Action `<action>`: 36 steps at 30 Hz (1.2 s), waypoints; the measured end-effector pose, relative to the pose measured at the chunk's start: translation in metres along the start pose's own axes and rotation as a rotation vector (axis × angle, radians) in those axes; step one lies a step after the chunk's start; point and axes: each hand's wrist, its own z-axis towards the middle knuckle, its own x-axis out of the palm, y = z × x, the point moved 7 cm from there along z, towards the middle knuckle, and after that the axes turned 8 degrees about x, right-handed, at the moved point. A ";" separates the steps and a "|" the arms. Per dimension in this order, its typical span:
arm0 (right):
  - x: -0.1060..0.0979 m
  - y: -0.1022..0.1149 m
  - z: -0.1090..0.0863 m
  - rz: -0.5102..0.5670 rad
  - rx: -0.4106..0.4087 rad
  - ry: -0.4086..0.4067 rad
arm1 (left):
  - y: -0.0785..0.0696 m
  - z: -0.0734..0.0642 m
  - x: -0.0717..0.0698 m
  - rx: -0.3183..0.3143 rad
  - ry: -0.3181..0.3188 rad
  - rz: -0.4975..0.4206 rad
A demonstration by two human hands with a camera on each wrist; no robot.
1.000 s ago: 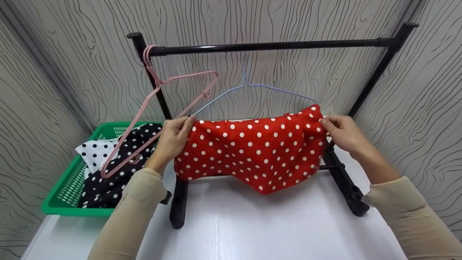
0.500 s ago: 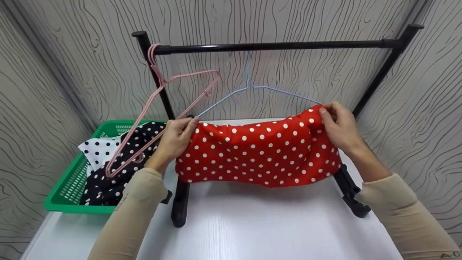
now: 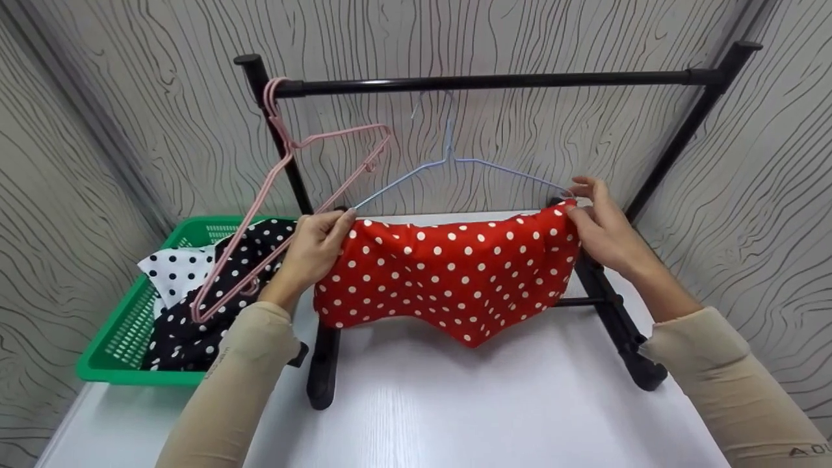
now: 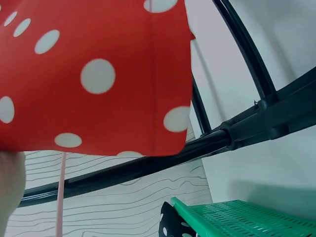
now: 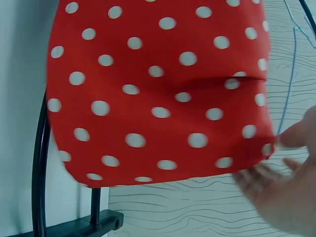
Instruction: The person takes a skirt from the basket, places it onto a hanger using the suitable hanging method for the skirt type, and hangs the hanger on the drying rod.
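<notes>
A red cloth (image 3: 448, 273) with white polka dots hangs between both hands, its lower edge sagging to a point near the middle. Behind its top edge runs a pale blue wire hanger (image 3: 416, 172), its hook showing right under the rack's rail. My left hand (image 3: 316, 247) pinches the cloth's upper left corner at the hanger's left end. At the upper right corner, my right hand (image 3: 604, 227) pinches the cloth between thumb and fingers, beside the hanger's right end. In the right wrist view, the thumb (image 5: 294, 136) meets that corner and other fingers go behind the fabric.
A black garment rack (image 3: 494, 82) stands on the white table (image 3: 416, 416). Pink hangers (image 3: 260, 188) hang at the rail's left end. Below them, a green basket (image 3: 97, 351) holds black cloth (image 3: 185, 331) and white cloth (image 3: 179, 273), both dotted.
My right hand rose to the hanger's end and spread the cloth wider, then came slightly down and left. The hanger's right tip now shows, and the lower edge sags again. The left hand barely moved.
</notes>
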 end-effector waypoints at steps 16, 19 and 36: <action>-0.002 0.011 0.015 0.113 -0.151 -0.250 | 0.003 0.001 0.005 -0.046 0.027 -0.028; -0.004 0.023 0.008 0.161 -0.161 -0.259 | 0.005 0.002 0.006 -0.091 0.014 -0.031; -0.029 0.045 -0.021 0.290 -0.325 -0.550 | -0.002 -0.015 0.009 -0.346 -0.007 0.024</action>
